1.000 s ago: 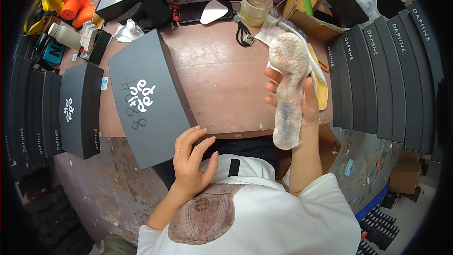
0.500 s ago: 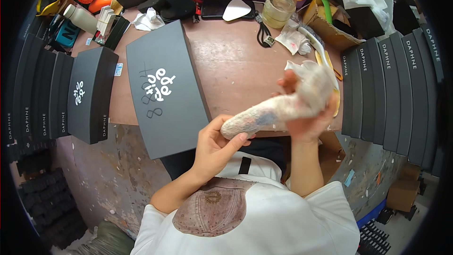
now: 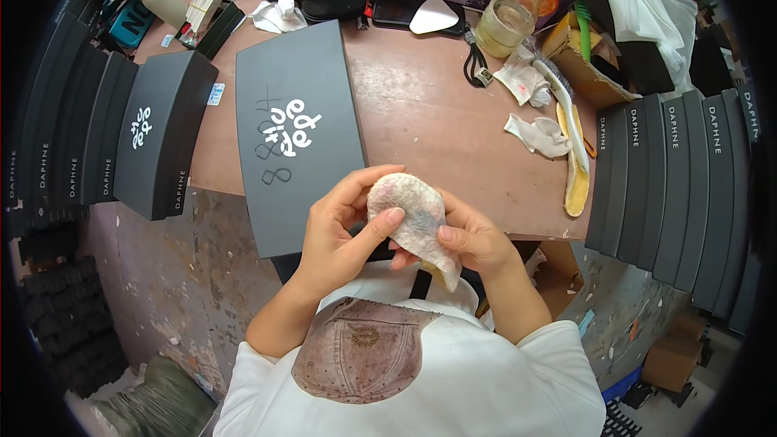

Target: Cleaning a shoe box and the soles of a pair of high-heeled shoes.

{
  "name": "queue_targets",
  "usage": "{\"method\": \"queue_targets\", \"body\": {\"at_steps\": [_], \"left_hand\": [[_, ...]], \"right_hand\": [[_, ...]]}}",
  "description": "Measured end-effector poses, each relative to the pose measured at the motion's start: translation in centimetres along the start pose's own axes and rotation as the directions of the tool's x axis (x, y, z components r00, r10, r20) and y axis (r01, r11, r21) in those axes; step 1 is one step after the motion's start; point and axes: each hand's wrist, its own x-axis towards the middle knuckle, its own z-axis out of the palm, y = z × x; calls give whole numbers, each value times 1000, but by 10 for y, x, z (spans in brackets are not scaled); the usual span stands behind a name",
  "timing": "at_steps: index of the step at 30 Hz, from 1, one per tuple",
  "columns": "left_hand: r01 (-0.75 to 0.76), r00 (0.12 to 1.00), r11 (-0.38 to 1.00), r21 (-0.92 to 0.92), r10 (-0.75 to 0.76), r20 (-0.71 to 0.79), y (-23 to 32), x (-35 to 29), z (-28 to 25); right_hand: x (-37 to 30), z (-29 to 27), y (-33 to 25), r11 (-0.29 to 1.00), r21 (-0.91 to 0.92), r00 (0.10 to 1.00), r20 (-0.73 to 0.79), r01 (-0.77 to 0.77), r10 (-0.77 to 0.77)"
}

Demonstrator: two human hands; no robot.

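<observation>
Both my hands hold a white fleecy cloth (image 3: 407, 209) with pinkish and blue-grey stains, just in front of the table's near edge. Its top end is rounded, and a narrower end hangs down toward my lap. My left hand (image 3: 340, 226) grips the left side, with its thumb pressed on the face. On the right side, my right hand (image 3: 481, 239) pinches the cloth, thumb in front. Most of the fingers behind the cloth are hidden. A dark grey shoe box (image 3: 303, 170) with white lettering lies on the table beside my left hand.
Stacked dark boxes stand at the left (image 3: 97, 121) and right (image 3: 647, 186). A jar with a yellow lid (image 3: 506, 26), crumpled white cloths (image 3: 538, 136), a long-handled brush (image 3: 576, 146) and a phone (image 3: 396, 14) lie across the table's far and right parts.
The cloth, stretched out slantwise before, is now bunched and more upright between my hands. My right hand has come down and left, nearer my left hand. The head view has shifted slightly.
</observation>
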Motion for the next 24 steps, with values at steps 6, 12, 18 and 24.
{"method": "queue_targets", "body": {"at_steps": [6,12,18,24], "left_hand": [[-21,998,1000,-2,21,55,-7,7,-1],[-269,906,792,548,402,-135,-10,2,-4],[-201,910,323,925,412,54,-24,-1,-7],[-219,884,360,907,466,29,-32,1,-11]], "right_hand": [[6,-5,14,971,237,989,146,-31,-4],[4,-9,-40,806,-456,697,-434,377,-571],[51,-56,-210,-375,-862,28,389,-341,-921],[94,-102,-255,-456,-644,255,385,-614,-887]]}}
